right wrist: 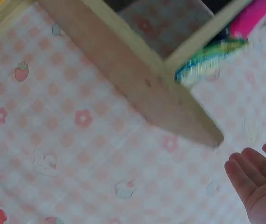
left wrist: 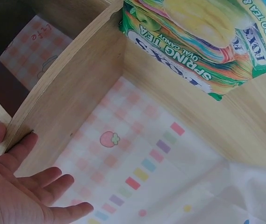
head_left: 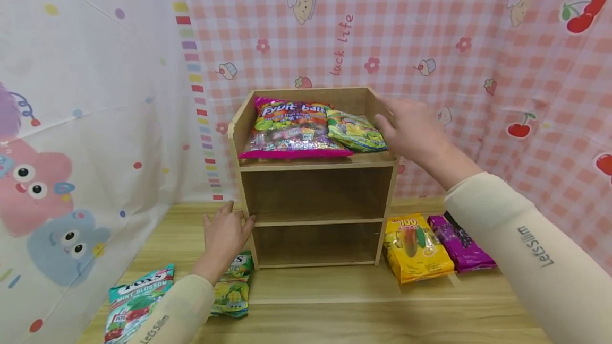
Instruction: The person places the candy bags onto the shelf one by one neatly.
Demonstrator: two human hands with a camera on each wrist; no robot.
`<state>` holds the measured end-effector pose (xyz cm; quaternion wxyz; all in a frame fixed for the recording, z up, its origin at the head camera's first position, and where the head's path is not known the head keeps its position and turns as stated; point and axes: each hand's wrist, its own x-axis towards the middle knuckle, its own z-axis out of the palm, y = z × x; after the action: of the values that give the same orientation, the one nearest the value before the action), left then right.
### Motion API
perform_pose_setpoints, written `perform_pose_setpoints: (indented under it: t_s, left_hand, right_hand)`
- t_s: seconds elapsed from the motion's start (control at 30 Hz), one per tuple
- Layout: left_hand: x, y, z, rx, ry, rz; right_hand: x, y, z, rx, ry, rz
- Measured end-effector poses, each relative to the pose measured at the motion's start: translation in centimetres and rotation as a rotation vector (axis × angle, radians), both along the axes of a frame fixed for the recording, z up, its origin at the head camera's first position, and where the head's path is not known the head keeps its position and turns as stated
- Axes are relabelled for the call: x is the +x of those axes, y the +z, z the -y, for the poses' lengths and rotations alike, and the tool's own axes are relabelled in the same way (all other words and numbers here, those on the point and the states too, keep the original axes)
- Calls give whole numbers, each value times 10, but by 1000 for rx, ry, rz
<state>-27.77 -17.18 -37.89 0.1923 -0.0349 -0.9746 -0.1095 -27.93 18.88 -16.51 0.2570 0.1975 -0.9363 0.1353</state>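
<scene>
A small wooden shelf [head_left: 315, 223] stands against the backdrop. My left hand [head_left: 227, 230] touches its left side panel low down; in the left wrist view the thumb lies at the panel's front edge, the index finger along the outer face and the other fingers spread. Beside the top right corner is my right hand [head_left: 413, 126], holding nothing, its fingers extended in the right wrist view. On the top tier lie a large Fyvit ball candy bag [head_left: 294, 129] with pink edges and, to its right, a smaller green and yellow candy bag [head_left: 356, 130].
Left of the shelf on the wooden table [head_left: 325, 312] lie a Fox's Spring Tea candy bag [left wrist: 189, 44] and a Mint Blossom bag [head_left: 138, 301], partly behind the left sleeve. To the right are a yellow mango candy bag [head_left: 416, 248] and a purple bag [head_left: 461, 243]. Printed cloth surrounds the table.
</scene>
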Motion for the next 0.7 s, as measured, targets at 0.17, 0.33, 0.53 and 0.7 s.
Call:
perform_pose_setpoints:
  t_s: [0.17,0.33,0.53,0.7]
  left_hand:
    - [0,0,0,-2,0,3]
    - [0,0,1,-7,-4,-2]
    - [1,0,0,1,0,9]
    - [1,1,0,-1,6,9]
  right_hand:
    - [-3,6,-24,-69,-85,-86]
    - [-14,-11,-54,-74,-192,64]
    - [-25,-60,-91,-46,-258,194]
    - [-31,-109,-111,4,-286,301]
